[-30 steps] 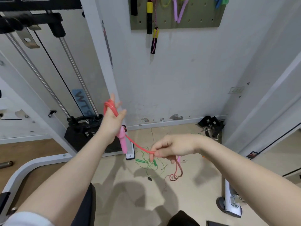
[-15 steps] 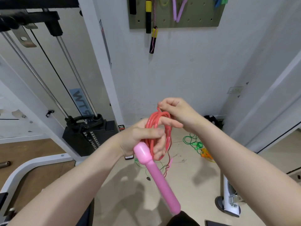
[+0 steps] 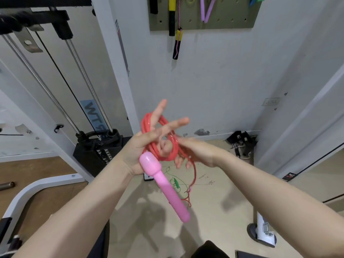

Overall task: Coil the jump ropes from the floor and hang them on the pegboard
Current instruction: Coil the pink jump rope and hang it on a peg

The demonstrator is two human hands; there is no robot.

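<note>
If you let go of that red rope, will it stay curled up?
Probably not. The red rope looks thin and floppy: its loose end droops below the right hand. The loops hold only around the left hand, and the dangling pink handle would likely tug them open.

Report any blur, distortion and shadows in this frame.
Head view: the right hand is motion-blurred at its fingertips; the white wall edges bow from wide-angle distortion; soft arm shadows fall on the beige floor; the pink plastic handle and coiled red rope look fairly sharp.
</note>
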